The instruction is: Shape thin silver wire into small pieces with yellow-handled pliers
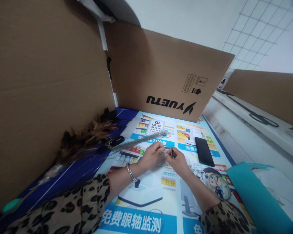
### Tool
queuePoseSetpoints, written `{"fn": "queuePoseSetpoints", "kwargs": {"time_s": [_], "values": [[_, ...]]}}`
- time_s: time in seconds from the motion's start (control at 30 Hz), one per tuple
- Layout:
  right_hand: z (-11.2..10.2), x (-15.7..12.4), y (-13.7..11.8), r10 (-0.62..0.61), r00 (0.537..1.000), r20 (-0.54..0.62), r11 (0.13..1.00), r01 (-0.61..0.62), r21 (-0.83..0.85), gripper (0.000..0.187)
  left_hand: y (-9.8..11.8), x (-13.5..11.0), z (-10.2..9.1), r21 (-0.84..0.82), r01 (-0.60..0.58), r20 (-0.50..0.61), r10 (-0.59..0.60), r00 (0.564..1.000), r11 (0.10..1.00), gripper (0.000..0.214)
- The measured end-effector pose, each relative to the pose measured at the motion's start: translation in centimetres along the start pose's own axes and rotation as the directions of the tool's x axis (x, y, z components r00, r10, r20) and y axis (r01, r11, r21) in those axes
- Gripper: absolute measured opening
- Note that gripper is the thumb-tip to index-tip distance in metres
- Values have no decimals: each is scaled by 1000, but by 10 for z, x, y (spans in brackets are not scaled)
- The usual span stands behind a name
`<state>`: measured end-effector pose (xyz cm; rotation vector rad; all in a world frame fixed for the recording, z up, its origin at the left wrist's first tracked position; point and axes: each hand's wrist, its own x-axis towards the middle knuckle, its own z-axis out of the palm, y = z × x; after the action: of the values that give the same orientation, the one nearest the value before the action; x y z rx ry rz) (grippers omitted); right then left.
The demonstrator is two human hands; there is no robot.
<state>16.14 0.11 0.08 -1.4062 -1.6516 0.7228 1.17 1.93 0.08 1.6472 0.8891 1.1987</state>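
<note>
Slanting far-right, wires lie far-left of nearer left hand, its hold unclear; right hand grips dark tool

Wire bundle: thin, straight, silvery strands, lying diagonally just beyond left hand. Dark slim tool: gripped in right hand, tilted, partly hidden, type unclear.
</note>
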Motion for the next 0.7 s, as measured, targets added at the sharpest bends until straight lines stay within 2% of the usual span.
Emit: {"fn": "queuePoseSetpoints", "kwargs": {"time_s": [0.27,0.47,0.7], "values": [[2,0,3,22,999,42,999,-24,41,16,-1,-3,1,2,10,-29,-10,1000,1000,19],[-2,-2,-2,-27,994,102,1000,27,9,20,1,-3,0,71,0,-28,2,1000,997,17],[-17,6,-2,3,994,108,987,-20,160,32,3,-2,-1,105,-11,-70,19,997,994,15]]}}
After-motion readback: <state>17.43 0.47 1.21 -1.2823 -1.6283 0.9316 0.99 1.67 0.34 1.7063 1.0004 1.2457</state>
